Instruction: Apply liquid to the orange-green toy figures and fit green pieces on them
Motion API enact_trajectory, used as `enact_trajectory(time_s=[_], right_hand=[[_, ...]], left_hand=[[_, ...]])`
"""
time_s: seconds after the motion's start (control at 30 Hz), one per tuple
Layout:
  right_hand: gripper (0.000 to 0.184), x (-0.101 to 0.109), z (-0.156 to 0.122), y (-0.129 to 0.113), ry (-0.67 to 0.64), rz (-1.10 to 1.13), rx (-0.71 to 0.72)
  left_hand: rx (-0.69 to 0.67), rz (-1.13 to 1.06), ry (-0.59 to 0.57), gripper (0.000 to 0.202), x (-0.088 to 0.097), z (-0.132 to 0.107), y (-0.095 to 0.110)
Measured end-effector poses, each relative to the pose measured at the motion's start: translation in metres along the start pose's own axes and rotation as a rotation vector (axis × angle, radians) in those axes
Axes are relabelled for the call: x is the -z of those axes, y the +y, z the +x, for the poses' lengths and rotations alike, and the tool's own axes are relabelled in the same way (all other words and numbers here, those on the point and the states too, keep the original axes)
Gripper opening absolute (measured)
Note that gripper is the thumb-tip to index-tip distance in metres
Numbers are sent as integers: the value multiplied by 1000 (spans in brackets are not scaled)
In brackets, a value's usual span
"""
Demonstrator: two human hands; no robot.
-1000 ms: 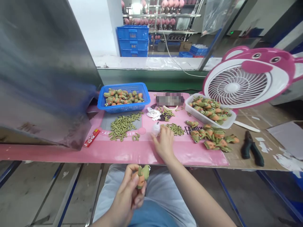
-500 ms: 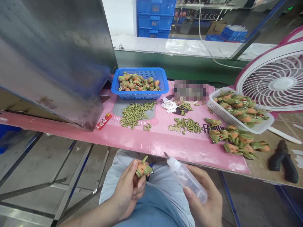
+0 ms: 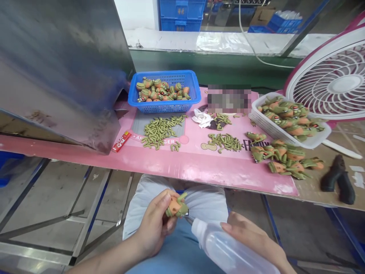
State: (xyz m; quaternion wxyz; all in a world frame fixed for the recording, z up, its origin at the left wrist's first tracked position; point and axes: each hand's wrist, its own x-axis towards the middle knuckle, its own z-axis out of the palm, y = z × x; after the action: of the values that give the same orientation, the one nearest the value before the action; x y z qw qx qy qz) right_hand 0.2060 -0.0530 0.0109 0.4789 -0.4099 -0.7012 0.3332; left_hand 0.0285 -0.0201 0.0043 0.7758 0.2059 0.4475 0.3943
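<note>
My left hand (image 3: 155, 224) is closed around a small orange and green toy figure (image 3: 176, 206), held over my lap. My right hand (image 3: 255, 239) grips a clear squeeze bottle (image 3: 225, 249) whose metal tip touches the figure. On the pink mat (image 3: 199, 167) lie two heaps of small green parts (image 3: 159, 131) (image 3: 225, 141). A blue basket (image 3: 165, 93) holds several figures. A white basket (image 3: 281, 129) at the right holds more, with loose figures (image 3: 282, 158) in front of it.
A slanted metal chute (image 3: 57, 64) fills the left. A pink fan (image 3: 330, 83) stands at the right, black pliers (image 3: 338, 182) lie near the table edge. A red packet (image 3: 121, 141) and crumpled white tissue (image 3: 202, 118) sit on the mat. Blue crates (image 3: 182, 15) stand behind.
My right hand picked up the bottle from the mat, brought it down to my lap, and its tip now meets the figure in my left hand.
</note>
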Motion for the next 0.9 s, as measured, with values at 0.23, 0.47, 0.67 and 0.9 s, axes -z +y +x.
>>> enact_trajectory(time_s=[0.23, 0.47, 0.67, 0.9], right_hand=[[31, -18, 0, 0, 133, -94, 80], [32, -22, 9, -3, 248, -172, 161], [30, -25, 10, -1, 262, -156, 186], [28, -28, 11, -2, 306, -165, 177]], left_hand=[[32, -2, 51, 43, -2, -1, 2], [58, -17, 74, 47, -2, 0, 3], [65, -23, 68, 46, -3, 0, 4], [60, -32, 61, 44, -3, 0, 2]])
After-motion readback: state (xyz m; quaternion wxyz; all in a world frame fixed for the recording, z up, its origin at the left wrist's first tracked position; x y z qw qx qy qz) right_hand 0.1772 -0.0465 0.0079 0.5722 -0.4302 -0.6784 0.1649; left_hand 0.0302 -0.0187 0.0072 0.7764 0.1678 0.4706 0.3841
